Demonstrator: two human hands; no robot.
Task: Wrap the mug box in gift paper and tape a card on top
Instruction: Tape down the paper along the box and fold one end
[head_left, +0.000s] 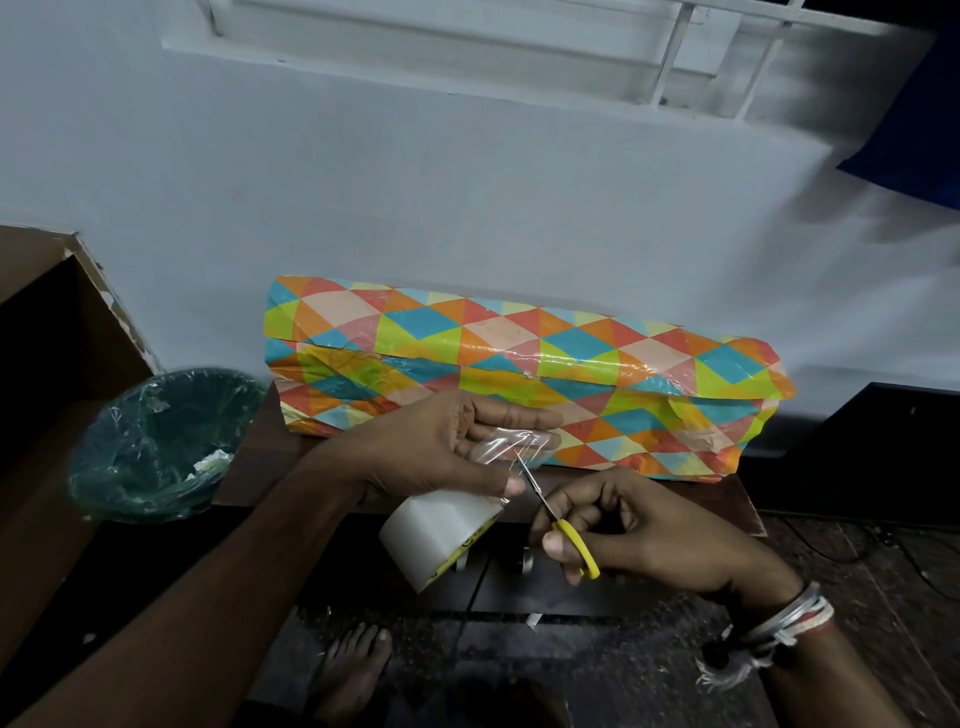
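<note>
Lying at centre frame against the wall, the wrapped box (519, 364) rests on a dark table (260, 462). Below it, the left hand (441, 447) pinches a clear tape strip (511, 444) above the tape roll (436, 538); the right hand (654, 530) grips yellow scissors (563, 525), blades touching the strip

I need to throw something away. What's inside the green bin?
The bin has a clear plastic liner and a few white scraps at one side. Its bottom is too dark to tell if anything else lies there.
</note>
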